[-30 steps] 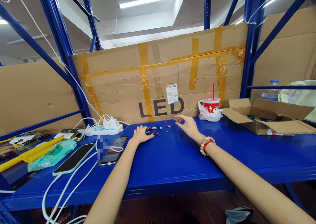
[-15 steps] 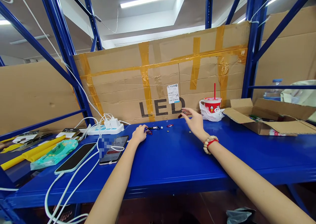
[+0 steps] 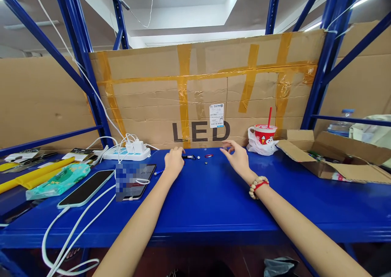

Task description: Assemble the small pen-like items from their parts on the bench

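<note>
My left hand [image 3: 173,162] lies knuckles-up on the blue shelf top [image 3: 214,203], fingers curled over small parts beside a little black cylinder [image 3: 189,157]. What it grips, if anything, is hidden. My right hand [image 3: 236,157], with a bead bracelet on the wrist, hovers just right of a small red ring [image 3: 208,156] and two tiny round pieces [image 3: 198,157]. Its thumb and forefinger are pinched around a tiny dark part [image 3: 226,148].
Two phones [image 3: 85,189] [image 3: 137,181] on white cables lie at left beside a white power strip [image 3: 126,153], a teal packet [image 3: 58,182] and yellow strips. A red cup in a bag [image 3: 263,138] and an open cardboard box [image 3: 332,157] stand right. Taped cardboard marked LED forms the back wall.
My right hand lifted off the shelf with a tiny part pinched, then came back down nearer the red ring. My left hand shifted slightly along the small parts. The camera tilted.
</note>
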Motion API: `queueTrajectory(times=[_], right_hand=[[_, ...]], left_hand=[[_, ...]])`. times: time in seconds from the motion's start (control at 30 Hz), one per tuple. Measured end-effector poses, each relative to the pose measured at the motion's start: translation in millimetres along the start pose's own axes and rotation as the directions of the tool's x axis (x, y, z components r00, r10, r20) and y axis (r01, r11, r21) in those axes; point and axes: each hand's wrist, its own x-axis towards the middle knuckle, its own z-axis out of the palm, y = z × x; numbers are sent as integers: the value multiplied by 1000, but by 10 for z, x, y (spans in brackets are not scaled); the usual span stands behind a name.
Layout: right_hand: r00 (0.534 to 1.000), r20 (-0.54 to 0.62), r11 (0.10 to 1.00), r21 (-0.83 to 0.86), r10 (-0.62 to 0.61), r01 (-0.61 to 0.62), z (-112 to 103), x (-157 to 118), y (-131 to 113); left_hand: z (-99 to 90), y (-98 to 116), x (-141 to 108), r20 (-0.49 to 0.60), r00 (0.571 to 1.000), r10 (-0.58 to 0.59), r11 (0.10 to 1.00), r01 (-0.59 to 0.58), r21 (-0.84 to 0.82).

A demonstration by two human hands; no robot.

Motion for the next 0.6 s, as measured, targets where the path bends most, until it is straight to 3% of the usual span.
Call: queueTrajectory(times=[0.13,0.2,0.27,0.37,0.6], right_hand=[[971,240,999,-32,-18,26,48,-51,-43],[942,335,999,-5,-35,39,65,-65,-57],[920,390,999,12,-43,42,79,-76,-67],[892,450,999,20,-44,40,100,-97,-83],[793,594,990,49,-137,133,186,-182,-182]], left_hand=[[-87,-150,9,-115,964,-239,968,246,45],[-70,-137,-6,-63,950,-305,943,310,122],[-10,-58,-36,68,927,-369,910,346,226],[101,123,-97,158,920,-360,914,313,258],[174,417,-195,237,954,-182,964,126,234]])
